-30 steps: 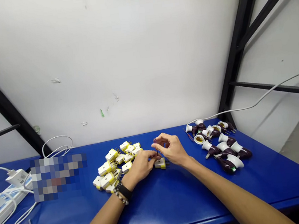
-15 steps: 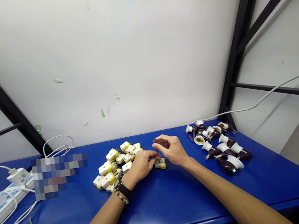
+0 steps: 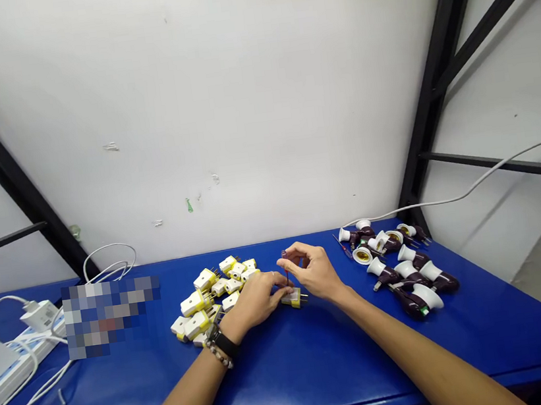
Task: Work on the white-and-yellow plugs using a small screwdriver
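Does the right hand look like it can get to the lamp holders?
Probably yes. The right hand sits close to the lamp holders, and only blue tabletop lies between them. Its fingers hold a small screwdriver, though.

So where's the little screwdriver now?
In the head view, the small screwdriver stands pinched in the right hand, its tip down at the yellow-and-white plug.

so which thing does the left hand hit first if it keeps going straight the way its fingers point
Most likely the white-and-yellow plug right at the fingertips of the left hand, or the small screwdriver's thin shaft standing at that plug; depth is hard to judge from this view.
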Tool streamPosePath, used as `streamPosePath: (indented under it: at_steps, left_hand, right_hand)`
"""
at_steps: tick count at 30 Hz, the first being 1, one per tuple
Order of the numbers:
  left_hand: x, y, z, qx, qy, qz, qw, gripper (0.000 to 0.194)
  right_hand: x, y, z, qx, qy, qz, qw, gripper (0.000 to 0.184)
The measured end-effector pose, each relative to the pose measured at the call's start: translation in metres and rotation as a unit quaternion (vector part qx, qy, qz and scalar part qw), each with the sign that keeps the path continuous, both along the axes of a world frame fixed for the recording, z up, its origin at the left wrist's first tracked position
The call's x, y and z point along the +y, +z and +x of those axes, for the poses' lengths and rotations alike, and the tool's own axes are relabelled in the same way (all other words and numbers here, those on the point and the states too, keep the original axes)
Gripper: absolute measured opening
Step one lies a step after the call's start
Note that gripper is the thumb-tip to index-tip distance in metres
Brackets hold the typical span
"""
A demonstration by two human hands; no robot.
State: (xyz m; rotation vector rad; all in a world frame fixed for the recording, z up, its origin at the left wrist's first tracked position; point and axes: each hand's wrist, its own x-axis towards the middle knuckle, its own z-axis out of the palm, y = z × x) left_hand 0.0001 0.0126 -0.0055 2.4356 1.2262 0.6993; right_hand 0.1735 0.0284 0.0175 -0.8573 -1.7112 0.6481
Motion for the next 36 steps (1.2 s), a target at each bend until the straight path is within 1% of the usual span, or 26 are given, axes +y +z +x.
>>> streamPosePath:
  at_steps: [1, 2, 4, 6, 8, 10, 11, 13, 15, 17, 19, 21, 23, 25, 26, 28, 29, 30, 32, 33, 34, 36]
  left_hand:
    - [-0.002, 0.0, 0.0, 0.022, -0.002, 0.01, 1.0, 0.021]
    - [-0.004, 0.001, 0.0, 0.043, -0.004, 0.02, 0.999, 0.026]
    - [-0.007, 0.0, 0.002, 0.078, -0.01, 0.034, 0.996, 0.037]
    - [-0.009, 0.003, 0.003, 0.104, -0.014, 0.052, 0.993, 0.037]
    - [-0.009, 0.01, -0.002, 0.111, 0.001, 0.085, 0.99, 0.034]
    - [-0.009, 0.021, -0.015, 0.105, 0.054, 0.127, 0.985, 0.033]
    - [-0.009, 0.028, -0.025, 0.103, 0.097, 0.15, 0.978, 0.033]
    - [-0.011, 0.04, -0.049, 0.114, 0.195, 0.182, 0.957, 0.035]
    - [-0.013, 0.046, -0.072, 0.157, 0.275, 0.188, 0.929, 0.037]
    - [-0.016, 0.046, -0.088, 0.198, 0.309, 0.166, 0.915, 0.039]
    - [-0.018, 0.041, -0.096, 0.221, 0.314, 0.149, 0.911, 0.04]
    - [-0.017, 0.035, -0.096, 0.231, 0.308, 0.154, 0.91, 0.038]
    - [-0.016, 0.03, -0.092, 0.231, 0.303, 0.175, 0.908, 0.034]
    - [-0.017, 0.027, -0.082, 0.211, 0.287, 0.201, 0.913, 0.029]
    - [-0.018, 0.026, -0.074, 0.19, 0.269, 0.214, 0.92, 0.028]
    - [-0.024, 0.022, -0.053, 0.14, 0.2, 0.227, 0.943, 0.025]
    - [-0.027, 0.018, -0.039, 0.124, 0.143, 0.223, 0.956, 0.026]
    - [-0.031, 0.015, -0.026, 0.118, 0.08, 0.208, 0.968, 0.028]
    - [-0.038, 0.005, -0.001, 0.129, -0.017, 0.163, 0.978, 0.035]
    - [-0.04, 0.001, 0.009, 0.132, -0.046, 0.138, 0.98, 0.039]
    - [-0.041, -0.004, 0.016, 0.13, -0.061, 0.114, 0.983, 0.042]
    - [-0.043, -0.011, 0.021, 0.111, -0.072, 0.075, 0.988, 0.048]
  right_hand:
    - [0.002, 0.001, 0.002, 0.023, 0.009, -0.016, 1.0, 0.021]
    - [0.004, 0.001, 0.005, 0.051, 0.016, -0.031, 0.998, 0.024]
    - [0.009, 0.003, 0.012, 0.098, 0.005, -0.051, 0.994, 0.031]
    - [0.016, 0.004, 0.02, 0.098, -0.045, -0.046, 0.993, 0.039]
    - [0.023, 0.003, 0.028, 0.058, -0.091, -0.032, 0.994, 0.043]
    - [0.028, 0.001, 0.035, 0.013, -0.113, -0.024, 0.993, 0.042]
    - [0.03, -0.001, 0.037, -0.013, -0.119, -0.022, 0.993, 0.039]
    - [0.032, -0.004, 0.041, -0.085, -0.129, -0.025, 0.988, 0.031]
    - [0.032, -0.006, 0.044, -0.164, -0.132, -0.039, 0.977, 0.024]
    - [0.033, -0.009, 0.046, -0.237, -0.134, -0.058, 0.961, 0.018]
    - [0.034, -0.013, 0.049, -0.298, -0.138, -0.078, 0.941, 0.014]
    - [0.036, -0.018, 0.052, -0.352, -0.139, -0.095, 0.921, 0.014]
    - [0.038, -0.023, 0.054, -0.397, -0.136, -0.106, 0.902, 0.016]
    - [0.038, -0.026, 0.055, -0.431, -0.134, -0.108, 0.886, 0.018]
    - [0.037, -0.026, 0.054, -0.444, -0.133, -0.105, 0.88, 0.019]
    - [0.033, -0.025, 0.049, -0.463, -0.132, -0.089, 0.872, 0.023]
    - [0.03, -0.024, 0.046, -0.47, -0.128, -0.074, 0.87, 0.026]
    - [0.027, -0.023, 0.042, -0.476, -0.12, -0.057, 0.869, 0.03]
    - [0.02, -0.022, 0.035, -0.49, -0.092, -0.021, 0.867, 0.032]
    - [0.018, -0.023, 0.031, -0.497, -0.073, -0.008, 0.865, 0.03]
    - [0.016, -0.023, 0.029, -0.504, -0.056, 0.001, 0.862, 0.028]
    - [0.015, -0.026, 0.027, -0.512, -0.029, 0.008, 0.858, 0.028]
